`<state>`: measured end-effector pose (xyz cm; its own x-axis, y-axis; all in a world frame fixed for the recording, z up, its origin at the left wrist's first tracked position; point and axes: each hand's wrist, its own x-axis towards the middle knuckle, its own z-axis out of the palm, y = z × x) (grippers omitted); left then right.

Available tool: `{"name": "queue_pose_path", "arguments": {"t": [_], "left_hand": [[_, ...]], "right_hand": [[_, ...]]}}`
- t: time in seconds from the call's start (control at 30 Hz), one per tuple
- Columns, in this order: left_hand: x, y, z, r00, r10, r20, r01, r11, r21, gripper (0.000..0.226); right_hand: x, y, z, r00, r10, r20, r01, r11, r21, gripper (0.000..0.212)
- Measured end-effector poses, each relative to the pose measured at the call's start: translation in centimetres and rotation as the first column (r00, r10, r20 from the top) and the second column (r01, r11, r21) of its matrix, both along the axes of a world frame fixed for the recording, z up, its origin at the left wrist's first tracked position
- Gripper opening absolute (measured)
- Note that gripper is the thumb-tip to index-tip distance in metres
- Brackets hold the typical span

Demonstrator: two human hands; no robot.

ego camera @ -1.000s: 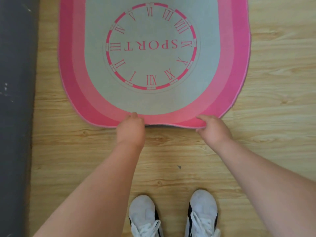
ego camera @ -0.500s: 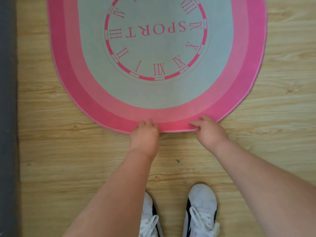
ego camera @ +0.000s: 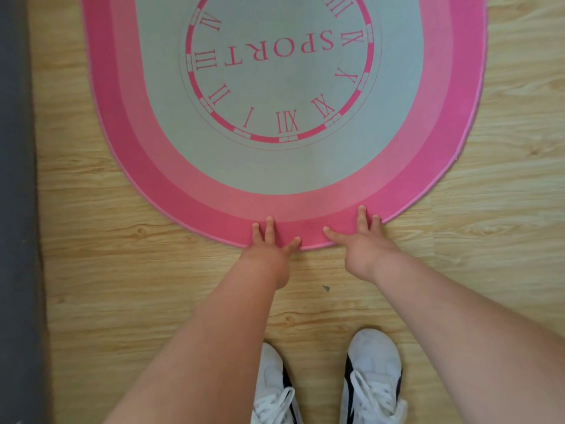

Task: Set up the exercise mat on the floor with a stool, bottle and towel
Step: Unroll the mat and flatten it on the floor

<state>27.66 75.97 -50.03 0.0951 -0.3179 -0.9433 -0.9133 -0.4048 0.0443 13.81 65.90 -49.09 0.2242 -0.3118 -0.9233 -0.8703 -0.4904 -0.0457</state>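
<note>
Left hand (ego camera: 269, 247) and right hand (ego camera: 362, 243) both lie flat with fingers straight and spread, pressing the near curved edge of the exercise mat (ego camera: 275, 169). Mat is oval, low-pile fabric, grey centre ringed by pink bands, printed with a Roman-numeral clock face and the word SPORT; it lies flat on the wood-grain floor (ego camera: 122, 270). White lace-up sneakers (ego camera: 373, 371) stand just behind. Dark strip (ego camera: 15, 179) borders the left.
</note>
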Motion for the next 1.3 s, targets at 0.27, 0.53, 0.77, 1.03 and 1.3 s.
{"name": "queue_pose_path", "arguments": {"t": [0.27, 0.53, 0.77, 1.03, 1.3], "left_hand": [[0.6, 3.1, 1.0, 0.985, 0.13, 0.11, -0.133, 0.991, 0.02, 0.073], [0.5, 7.0, -0.4, 0.962, -0.088, 0.26, 0.112, 0.99, -0.08, 0.086], [1.4, 4.5, 0.5, 0.99, 0.05, 0.135, -0.045, 0.998, -0.037, 0.076], [0.8, 1.0, 7.8, 0.979, 0.182, 0.09, -0.162, 0.967, -0.199, 0.065], [-1.8, -0.5, 20.6, 0.976, 0.191, 0.102, -0.167, 0.964, -0.208, 0.063]], "right_hand": [[0.3, 0.9, 1.0, 0.997, 0.044, 0.06, -0.048, 0.997, 0.065, 0.094], [-0.4, 4.3, -1.2, 0.979, 0.204, 0.014, -0.203, 0.979, -0.008, 0.102], [0.7, 2.9, 0.2, 0.982, 0.187, -0.009, -0.187, 0.982, 0.042, 0.099], [1.1, 2.3, 6.8, 0.968, -0.11, 0.227, 0.131, 0.988, -0.079, 0.073], [-2.1, 0.8, 19.2, 0.917, -0.264, 0.298, 0.304, 0.948, -0.097, 0.073]]}}
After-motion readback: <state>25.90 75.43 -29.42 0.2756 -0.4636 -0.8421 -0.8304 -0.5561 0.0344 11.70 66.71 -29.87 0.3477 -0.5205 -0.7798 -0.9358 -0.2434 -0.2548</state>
